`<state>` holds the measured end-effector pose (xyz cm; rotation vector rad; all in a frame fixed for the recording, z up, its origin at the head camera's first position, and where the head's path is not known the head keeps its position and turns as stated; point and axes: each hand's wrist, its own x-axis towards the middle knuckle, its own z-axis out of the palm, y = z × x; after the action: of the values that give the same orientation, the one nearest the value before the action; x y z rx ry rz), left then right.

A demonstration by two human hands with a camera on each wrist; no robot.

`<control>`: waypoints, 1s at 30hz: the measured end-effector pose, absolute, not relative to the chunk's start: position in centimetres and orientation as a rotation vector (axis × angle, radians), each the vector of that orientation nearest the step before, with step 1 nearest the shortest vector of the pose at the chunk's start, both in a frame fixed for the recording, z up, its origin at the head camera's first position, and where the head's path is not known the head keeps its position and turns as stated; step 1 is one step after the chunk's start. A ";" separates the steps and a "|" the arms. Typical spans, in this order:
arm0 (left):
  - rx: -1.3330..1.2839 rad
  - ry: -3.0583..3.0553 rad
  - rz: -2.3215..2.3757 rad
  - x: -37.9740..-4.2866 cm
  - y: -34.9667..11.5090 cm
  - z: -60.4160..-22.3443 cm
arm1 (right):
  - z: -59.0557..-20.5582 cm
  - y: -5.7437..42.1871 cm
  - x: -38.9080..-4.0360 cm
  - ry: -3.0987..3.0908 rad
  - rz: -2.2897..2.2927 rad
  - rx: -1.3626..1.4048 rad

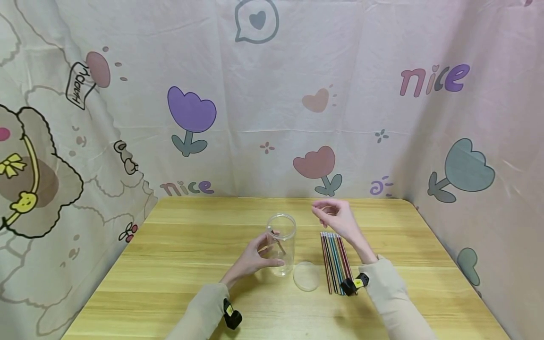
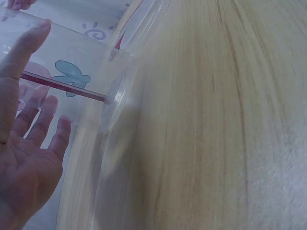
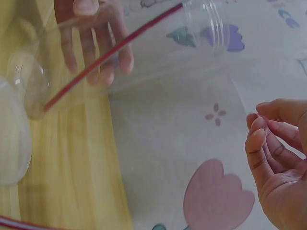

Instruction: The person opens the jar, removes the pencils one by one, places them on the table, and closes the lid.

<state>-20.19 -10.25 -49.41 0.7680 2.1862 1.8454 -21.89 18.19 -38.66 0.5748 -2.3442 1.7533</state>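
A tall clear jar (image 1: 289, 250) stands upright, mouth up, on the wooden table. My left hand (image 1: 253, 257) holds it from the left, thumb on the near side and fingers behind. Inside, one dark red pencil (image 3: 115, 49) leans at a slant, its lower end at the jar's bottom. My right hand (image 1: 340, 219) hovers to the right of the jar, above the far ends of a row of pencils (image 1: 335, 262). Its fingers are loosely bent, the thumb close to the index finger, and nothing shows between them in the right wrist view.
A round translucent lid (image 1: 306, 276) lies flat between the jar and the row of pencils. The pencils lie side by side, in red, blue and dark colours. Behind the wooden table (image 1: 191, 236) hangs a printed curtain (image 1: 263, 94).
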 end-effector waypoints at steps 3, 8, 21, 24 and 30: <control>0.780 2.182 1.843 -20.2 -10.2 -49.4 | -38.3 17.4 -21.7 -2.368 1.718 0.621; 0.777 2.177 1.843 -20.2 -10.2 -49.4 | -37.9 16.1 -21.5 -2.377 1.672 0.742; 0.780 2.159 1.853 -20.3 -10.2 -49.4 | -37.2 13.6 -21.5 -2.463 1.536 1.009; 0.772 2.162 1.849 -20.3 -10.2 -49.4 | -37.0 13.1 -21.6 -2.508 1.496 1.032; 0.776 2.161 1.853 -20.3 -10.2 -49.4 | -36.9 12.2 -21.8 -2.573 1.438 1.079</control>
<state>-20.33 -10.19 -49.44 0.7763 2.1613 1.8532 -21.83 12.22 -36.88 1.0788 -2.5728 1.4382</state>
